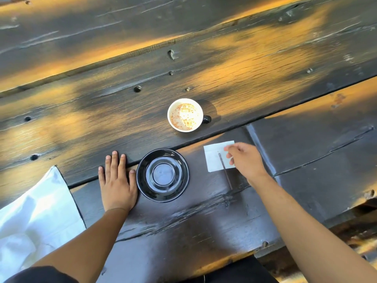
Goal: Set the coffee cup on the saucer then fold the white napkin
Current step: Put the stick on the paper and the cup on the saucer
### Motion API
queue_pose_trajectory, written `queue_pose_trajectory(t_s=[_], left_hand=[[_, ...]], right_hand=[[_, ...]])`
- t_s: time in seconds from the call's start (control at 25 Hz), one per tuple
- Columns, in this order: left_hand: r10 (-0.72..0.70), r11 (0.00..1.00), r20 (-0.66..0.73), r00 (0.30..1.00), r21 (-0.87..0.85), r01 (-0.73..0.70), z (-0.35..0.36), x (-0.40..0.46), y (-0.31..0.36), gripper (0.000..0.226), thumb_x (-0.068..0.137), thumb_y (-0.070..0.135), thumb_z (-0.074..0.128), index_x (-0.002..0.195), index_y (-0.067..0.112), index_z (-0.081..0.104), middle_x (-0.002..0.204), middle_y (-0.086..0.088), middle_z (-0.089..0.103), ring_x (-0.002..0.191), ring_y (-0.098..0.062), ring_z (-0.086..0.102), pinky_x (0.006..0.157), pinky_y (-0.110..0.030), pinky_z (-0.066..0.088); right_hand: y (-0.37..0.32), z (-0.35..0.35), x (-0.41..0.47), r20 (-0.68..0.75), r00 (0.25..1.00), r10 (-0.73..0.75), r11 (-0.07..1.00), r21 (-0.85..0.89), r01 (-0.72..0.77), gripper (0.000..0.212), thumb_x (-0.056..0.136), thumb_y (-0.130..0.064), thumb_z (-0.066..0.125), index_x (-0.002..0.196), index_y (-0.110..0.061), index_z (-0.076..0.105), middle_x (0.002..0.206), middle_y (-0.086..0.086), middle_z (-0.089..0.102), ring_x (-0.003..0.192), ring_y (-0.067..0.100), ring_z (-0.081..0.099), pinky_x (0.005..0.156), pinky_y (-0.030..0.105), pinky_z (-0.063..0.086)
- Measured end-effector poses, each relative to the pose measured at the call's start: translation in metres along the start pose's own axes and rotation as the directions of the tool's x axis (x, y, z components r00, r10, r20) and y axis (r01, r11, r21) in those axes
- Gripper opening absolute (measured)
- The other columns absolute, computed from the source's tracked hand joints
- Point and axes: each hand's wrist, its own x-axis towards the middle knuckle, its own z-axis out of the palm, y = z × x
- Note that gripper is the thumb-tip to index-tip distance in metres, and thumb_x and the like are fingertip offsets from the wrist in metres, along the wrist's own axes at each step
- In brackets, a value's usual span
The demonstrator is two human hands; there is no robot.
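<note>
The dark wooden table (204, 74) is made of rough planks with gaps, so every set-down is best kept on one plank. A large white cloth (38, 213) is draped over the near left edge and plays no part here, as far as can be judged. The black saucer (162, 175) lies bare near the person, its centre well showing. The coffee cup (185, 115) stands on the table beyond it, well apart, with its dark handle turned to the right. The first step is therefore judged not yet done.

The left hand (117, 180) is laid flat on the table with straight fingers, the thumb just beside the saucer's rim; it is well placed to steady the dish. The right hand (243, 160) is held over the white napkin (219, 156), fingers loosely curled (whether anything is actually pinched cannot be told). A thin dark stirrer (225, 170) lies across the napkin and should be moved aside before any fold.

The cup should be taken by its handle, kept level because some coffee is left in it, and lowered straight into the well.
</note>
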Motion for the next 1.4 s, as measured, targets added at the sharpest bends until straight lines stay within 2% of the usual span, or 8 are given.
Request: queue_pose_trajectory(t_s=[0.24,0.36,0.56,0.76,0.88,1.04,1.28,1.4], left_hand=[[0.013,1.0,-0.008,1.0,0.013,-0.013,0.001,0.0,-0.001,0.063,0.101,0.043,0.028,0.156,0.014,0.033,0.168,-0.007,0.023,0.157,-0.024,0.012,0.127,-0.05,0.009],[0.01,1.0,-0.004,1.0,0.016,-0.01,0.002,0.0,-0.001,0.063,0.101,0.043,0.028,0.156,0.014,0.033,0.168,-0.006,0.023,0.157,-0.023,0.012,0.126,-0.051,0.01],[0.013,1.0,-0.007,1.0,0.026,-0.013,0.003,-0.001,-0.003,0.063,0.1,0.041,0.031,0.157,0.014,0.032,0.168,-0.005,0.021,0.157,-0.023,0.012,0.127,-0.051,0.009],[0.015,0.999,-0.008,1.0,0.038,-0.015,0.005,-0.001,-0.002,0.062,0.101,0.041,0.032,0.158,0.016,0.031,0.169,-0.004,0.02,0.158,-0.021,0.011,0.127,-0.051,0.01],[0.014,0.999,-0.001,1.0,0.044,-0.013,0.004,-0.001,-0.002,0.062,0.1,0.041,0.031,0.158,0.016,0.031,0.169,-0.004,0.019,0.158,-0.021,0.01,0.126,-0.051,0.01],[0.016,0.999,-0.007,1.0,0.044,-0.016,0.003,-0.001,0.0,0.063,0.101,0.04,0.031,0.158,0.014,0.032,0.169,-0.005,0.02,0.158,-0.022,0.011,0.126,-0.052,0.011],[0.022,0.998,-0.004,1.0,0.053,-0.022,0.003,0.0,-0.001,0.062,0.101,0.04,0.031,0.158,0.015,0.03,0.169,-0.005,0.019,0.158,-0.021,0.01,0.126,-0.053,0.013],[0.015,0.998,-0.002,1.0,0.054,-0.015,0.004,0.0,-0.001,0.062,0.101,0.04,0.032,0.159,0.016,0.029,0.17,-0.004,0.018,0.158,-0.019,0.008,0.126,-0.052,0.011]], right_hand=[[-0.065,0.011,0.051,0.151,0.979,-0.139,0.987,-0.065,0.15,0.017,0.097,-0.027,0.053,0.096,-0.031,0.069,0.082,-0.003,0.072,0.056,0.004,0.063,0.055,0.02,0.046],[-0.081,0.015,0.065,0.282,0.952,-0.119,0.987,-0.071,0.144,0.013,0.101,-0.04,0.05,0.104,-0.035,0.062,0.093,0.003,0.074,0.065,0.013,0.07,0.058,0.027,0.051],[-0.089,0.014,0.085,0.506,0.862,-0.027,0.987,-0.121,0.102,0.028,0.104,-0.046,0.048,0.121,-0.025,0.056,0.107,0.013,0.074,0.09,0.027,0.076,0.071,0.033,0.06],[-0.086,0.009,0.1,0.627,0.776,-0.064,0.971,-0.141,0.193,0.027,0.107,-0.037,0.046,0.115,-0.019,0.064,0.113,0.007,0.073,0.094,0.023,0.076,0.081,0.037,0.06],[-0.087,0.006,0.105,0.672,0.737,-0.081,0.943,-0.187,0.275,0.03,0.107,-0.035,0.047,0.117,-0.013,0.064,0.112,0.004,0.073,0.093,0.019,0.076,0.074,0.032,0.059],[-0.09,0.005,0.111,0.692,0.715,-0.104,0.916,-0.214,0.34,0.028,0.107,-0.032,0.049,0.11,-0.01,0.065,0.109,0.006,0.073,0.08,0.021,0.075,0.061,0.032,0.053],[-0.092,0.007,0.116,0.69,0.7,-0.186,0.875,-0.208,0.437,0.029,0.106,-0.026,0.052,0.093,-0.007,0.07,0.091,0.008,0.076,0.066,0.012,0.069,0.059,0.03,0.052],[-0.092,0.008,0.116,0.679,0.708,-0.197,0.869,-0.213,0.446,0.032,0.105,-0.027,0.053,0.088,-0.008,0.071,0.085,0.01,0.078,0.067,0.026,0.068,0.061,0.027,0.055]])
